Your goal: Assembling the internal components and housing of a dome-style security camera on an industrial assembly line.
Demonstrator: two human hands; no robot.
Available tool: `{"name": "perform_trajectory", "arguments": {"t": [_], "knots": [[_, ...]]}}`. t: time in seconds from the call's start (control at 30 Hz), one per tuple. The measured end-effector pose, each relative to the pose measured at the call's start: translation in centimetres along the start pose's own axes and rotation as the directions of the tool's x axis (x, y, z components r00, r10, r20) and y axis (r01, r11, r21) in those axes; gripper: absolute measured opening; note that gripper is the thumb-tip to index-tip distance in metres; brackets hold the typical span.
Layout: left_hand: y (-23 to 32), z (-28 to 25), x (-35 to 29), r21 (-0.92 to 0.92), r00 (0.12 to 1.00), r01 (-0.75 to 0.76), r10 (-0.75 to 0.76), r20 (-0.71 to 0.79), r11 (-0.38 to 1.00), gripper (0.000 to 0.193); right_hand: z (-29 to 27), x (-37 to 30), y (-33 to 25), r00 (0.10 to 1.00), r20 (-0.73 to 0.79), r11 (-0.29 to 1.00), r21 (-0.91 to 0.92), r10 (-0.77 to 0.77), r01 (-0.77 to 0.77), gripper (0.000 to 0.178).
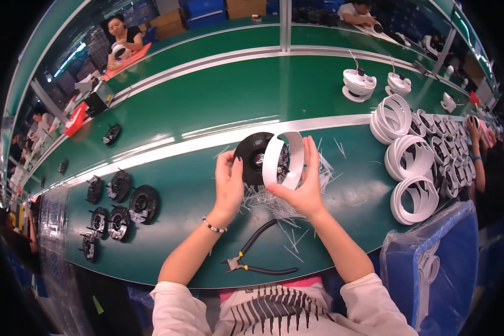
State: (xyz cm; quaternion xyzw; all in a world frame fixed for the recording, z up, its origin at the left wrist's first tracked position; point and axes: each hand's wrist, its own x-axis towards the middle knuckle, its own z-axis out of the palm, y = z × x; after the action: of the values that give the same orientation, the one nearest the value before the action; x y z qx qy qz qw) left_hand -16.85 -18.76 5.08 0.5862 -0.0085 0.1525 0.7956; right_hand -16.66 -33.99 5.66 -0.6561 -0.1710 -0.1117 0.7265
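White plastic ring [283,159], likely light and stiff, is pinched at its rim by right hand [302,187]; left hand [229,182] grips black round disc [255,157].

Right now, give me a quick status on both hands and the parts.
Left hand grips black round part. Right hand holds white ring against it. Cutting pliers and white clipped strips on green table beneath; nothing blocking.
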Motion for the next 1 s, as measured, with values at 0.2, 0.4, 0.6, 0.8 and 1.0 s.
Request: {"name": "perform_trajectory", "arguments": {"t": [0.2,0.4,0.6,0.8,1.0], "knots": [[-0.6,0.8,-0.8,-0.256,0.962,0.261,-0.228,0.153,0.931,0.019,-0.5,-0.4,-0.2,0.999,0.012,0.984,-0.174,-0.033,0.034,0.112],[0.5,-0.8,-1.4,-0.454,0.766,0.623,-0.376,0.522,0.637,0.047,-0.1,-0.8,-0.4,0.976,0.156,0.94,-0.281,-0.152,0.191,0.115],[1.4,0.1,-0.9,-0.517,0.735,0.677,-0.447,0.509,0.524,0.06,0.1,-1.5,-1.6,0.965,0.247,0.857,-0.475,-0.09,0.201,0.122],[1.0,-0.4,-0.6,-0.498,0.757,0.654,-0.484,0.439,0.57,0.059,0.5,-1.4,-1.3,0.946,0.295,0.843,-0.469,-0.133,0.264,0.121],[0.7,-0.5,-0.9,-0.483,0.773,0.634,-0.486,0.407,0.604,0.056,0.5,-1.5,-1.9,0.967,0.237,0.836,-0.51,-0.091,0.203,0.117]]}}
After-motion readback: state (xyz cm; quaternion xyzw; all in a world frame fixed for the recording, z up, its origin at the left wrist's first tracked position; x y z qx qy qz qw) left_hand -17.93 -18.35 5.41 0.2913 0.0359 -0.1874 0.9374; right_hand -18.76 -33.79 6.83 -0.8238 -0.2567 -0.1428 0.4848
